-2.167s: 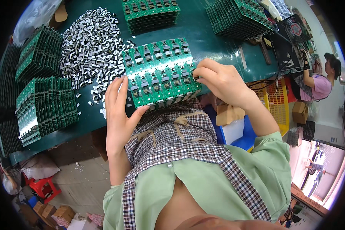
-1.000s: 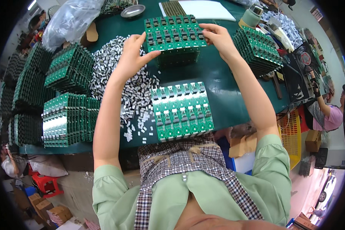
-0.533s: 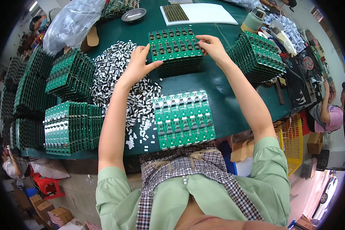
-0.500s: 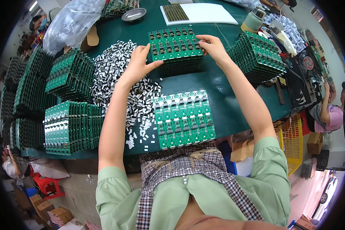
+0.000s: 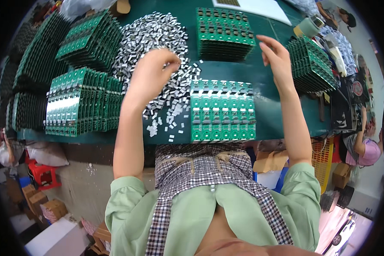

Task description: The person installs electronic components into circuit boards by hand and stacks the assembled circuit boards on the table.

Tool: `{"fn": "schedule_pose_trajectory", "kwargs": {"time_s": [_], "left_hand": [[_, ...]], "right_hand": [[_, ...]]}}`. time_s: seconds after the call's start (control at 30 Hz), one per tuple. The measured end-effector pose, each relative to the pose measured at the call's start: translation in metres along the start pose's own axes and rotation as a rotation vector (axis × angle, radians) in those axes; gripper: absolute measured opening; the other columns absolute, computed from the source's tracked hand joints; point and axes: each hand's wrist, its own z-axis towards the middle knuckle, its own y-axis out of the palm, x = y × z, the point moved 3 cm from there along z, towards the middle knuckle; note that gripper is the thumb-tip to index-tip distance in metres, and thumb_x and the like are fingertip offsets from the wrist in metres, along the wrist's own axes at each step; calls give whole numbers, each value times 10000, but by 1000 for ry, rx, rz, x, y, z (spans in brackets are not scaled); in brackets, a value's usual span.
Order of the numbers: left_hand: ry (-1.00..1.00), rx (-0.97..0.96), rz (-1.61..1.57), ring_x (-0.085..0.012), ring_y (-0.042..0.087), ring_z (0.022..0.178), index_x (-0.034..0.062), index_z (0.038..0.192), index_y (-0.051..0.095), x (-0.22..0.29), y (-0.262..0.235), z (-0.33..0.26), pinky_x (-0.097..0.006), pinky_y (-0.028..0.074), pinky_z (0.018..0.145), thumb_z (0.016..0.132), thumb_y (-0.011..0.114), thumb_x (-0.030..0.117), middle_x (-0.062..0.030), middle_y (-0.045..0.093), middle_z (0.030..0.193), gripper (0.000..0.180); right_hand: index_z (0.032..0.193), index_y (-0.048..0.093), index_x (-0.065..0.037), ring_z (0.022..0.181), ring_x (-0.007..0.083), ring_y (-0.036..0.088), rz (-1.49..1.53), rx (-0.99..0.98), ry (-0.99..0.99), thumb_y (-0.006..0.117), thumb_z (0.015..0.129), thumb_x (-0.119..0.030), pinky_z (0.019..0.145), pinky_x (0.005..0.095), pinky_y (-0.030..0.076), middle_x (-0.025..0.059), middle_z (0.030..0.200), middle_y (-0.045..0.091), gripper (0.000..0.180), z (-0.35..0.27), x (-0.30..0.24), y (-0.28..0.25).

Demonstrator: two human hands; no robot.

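Observation:
A loose heap of small white-and-black parts (image 5: 153,34) lies on the table. Over it hovers my left hand (image 5: 155,70), fingers bent downward and slightly blurred. Its fingertips are partly hidden, so I cannot tell whether it holds anything. Right of the far stack of green circuit boards (image 5: 224,30) is my right hand (image 5: 279,59), raised and open with fingers apart, not touching the stack. A single green circuit board panel (image 5: 222,111) with rows of dark components and white pieces rests flat in front of me, near the table edge.
More circuit board stacks stand at the left (image 5: 83,102), far left (image 5: 89,40) and right (image 5: 309,64). A lidded flask (image 5: 308,26) is at the back right, by a white slab (image 5: 264,10). A yellow crate (image 5: 322,160) stands below the table's right side.
Both hands have left the far stack of circuit boards. The left is now over the heap of small parts; the right is slightly off to the stack's right. The head view has shifted.

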Motion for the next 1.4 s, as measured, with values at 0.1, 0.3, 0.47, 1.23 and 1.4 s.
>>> {"fn": "schedule_pose_trajectory", "kwargs": {"time_s": [0.1, 0.3, 0.47, 1.23, 1.4], "left_hand": [[-113, -87, -16, -281, 606, 789, 0, 883, 641, 11, 19, -52, -358, 470, 708, 743, 659, 39, -118, 636, 840, 146], [-238, 56, 120, -288, 560, 867, 33, 902, 576, 33, 37, -93, -390, 468, 751, 733, 664, 40, -105, 592, 857, 190], [-146, 97, 195, -284, 547, 808, 38, 910, 591, 26, 43, -90, -398, 456, 706, 743, 609, -14, -107, 596, 799, 177], [-428, 92, -1573, -120, 558, 958, -6, 1082, 527, 76, 40, -118, -277, 468, 809, 913, 563, 69, -62, 573, 1020, 189], [-391, 81, -1583, -130, 565, 954, -19, 1072, 537, 80, 44, -123, -275, 474, 815, 887, 599, 44, -77, 575, 1047, 205]], "right_hand": [[1111, 624, -6, 598, 31, 439, 44, -79, 32, 578, 887, -110, 521, 188, 349, -30, 712, 517, 251, -38, -4, 1], [1078, 627, 2, 613, 16, 448, 116, -138, 72, 578, 882, -78, 535, 178, 347, -30, 779, 552, 218, -90, -26, 10], [1044, 630, 14, 647, 24, 459, 87, -155, 12, 566, 883, -49, 563, 181, 371, -4, 845, 564, 184, -109, -42, 19], [898, 632, -16, 679, 235, 618, -277, -273, -724, 722, 680, 40, 560, 302, 506, 103, 833, 612, 242, -164, -86, 97], [871, 629, 15, 727, 172, 609, -131, -245, -446, 701, 682, 75, 618, 257, 501, 105, 858, 607, 212, -167, -79, 91]]}}
